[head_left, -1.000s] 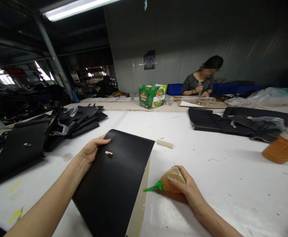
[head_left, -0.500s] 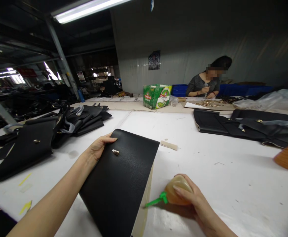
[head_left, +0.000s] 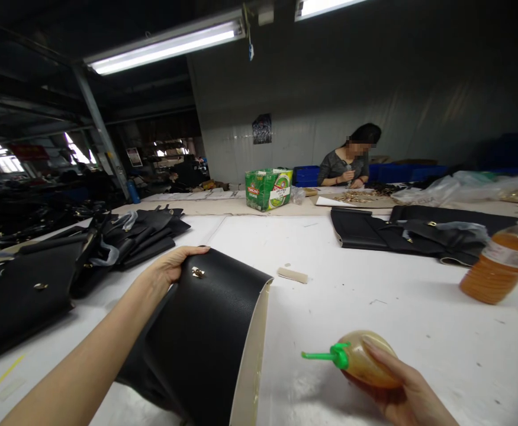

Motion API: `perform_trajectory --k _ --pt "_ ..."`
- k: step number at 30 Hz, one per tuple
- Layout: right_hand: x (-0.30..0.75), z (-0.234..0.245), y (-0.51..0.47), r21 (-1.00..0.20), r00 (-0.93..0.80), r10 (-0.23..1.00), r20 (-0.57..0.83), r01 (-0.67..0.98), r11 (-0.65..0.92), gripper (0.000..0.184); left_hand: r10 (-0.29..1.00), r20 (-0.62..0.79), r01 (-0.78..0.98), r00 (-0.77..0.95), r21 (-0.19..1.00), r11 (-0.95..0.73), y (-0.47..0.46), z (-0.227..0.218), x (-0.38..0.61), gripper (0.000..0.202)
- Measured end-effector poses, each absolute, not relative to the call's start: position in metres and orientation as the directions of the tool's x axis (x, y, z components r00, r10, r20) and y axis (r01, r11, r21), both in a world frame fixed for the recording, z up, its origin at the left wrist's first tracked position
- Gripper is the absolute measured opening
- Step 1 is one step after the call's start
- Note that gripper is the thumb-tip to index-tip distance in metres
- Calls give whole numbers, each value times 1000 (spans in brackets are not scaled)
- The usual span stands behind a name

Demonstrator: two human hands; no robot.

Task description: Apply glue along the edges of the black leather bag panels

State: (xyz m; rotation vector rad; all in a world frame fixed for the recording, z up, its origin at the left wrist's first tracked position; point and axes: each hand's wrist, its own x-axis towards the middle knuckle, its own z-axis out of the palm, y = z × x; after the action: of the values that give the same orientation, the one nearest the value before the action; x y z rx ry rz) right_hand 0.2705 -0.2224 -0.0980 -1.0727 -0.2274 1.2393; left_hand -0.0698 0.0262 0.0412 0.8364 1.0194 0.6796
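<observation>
One Squeeze From a Stray Drip

Gripping a black piece (head_left: 205,331) by its far-left corner with the left hand (head_left: 172,265), over the near worktop (head_left: 303,316); clutching an amber squeeze bottle (head_left: 359,355) in the right hand (head_left: 403,383), with green nozzle (head_left: 323,356) apart from the piece. Possible: a drip on the worktop from pressing too hard, a flop from a loosened left grip. Hidden: most left-hand fingers, behind the piece. Cut off: its near end; at right, part of an orange-filled bottle (head_left: 496,269). Hard to make out: any wetness on the pale inner side (head_left: 252,355).
</observation>
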Motion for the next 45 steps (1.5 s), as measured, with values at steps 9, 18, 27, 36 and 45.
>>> perform_trajectory --k 9,18,27,36,45 --pt "243 -91 -191 -938 364 925 -111 -345 23 38 797 -492 -90 351 829 552 11 46 -69 7" --pt "232 -106 -135 -995 507 859 65 -36 97 49 807 -487 -107 335 831 546 16 35 -74 7" --pt "230 -102 -145 -996 463 882 94 38 86 45 799 -511 -118 317 815 568 18 33 -73 8" --pt "232 -99 -160 -916 202 969 -141 -399 -50 38 779 -540 -99 319 798 594 23 35 -73 9" --pt "257 -91 -188 -767 242 917 -317 -634 -98 36 912 -264 -254 314 902 349 24 61 -75 7"
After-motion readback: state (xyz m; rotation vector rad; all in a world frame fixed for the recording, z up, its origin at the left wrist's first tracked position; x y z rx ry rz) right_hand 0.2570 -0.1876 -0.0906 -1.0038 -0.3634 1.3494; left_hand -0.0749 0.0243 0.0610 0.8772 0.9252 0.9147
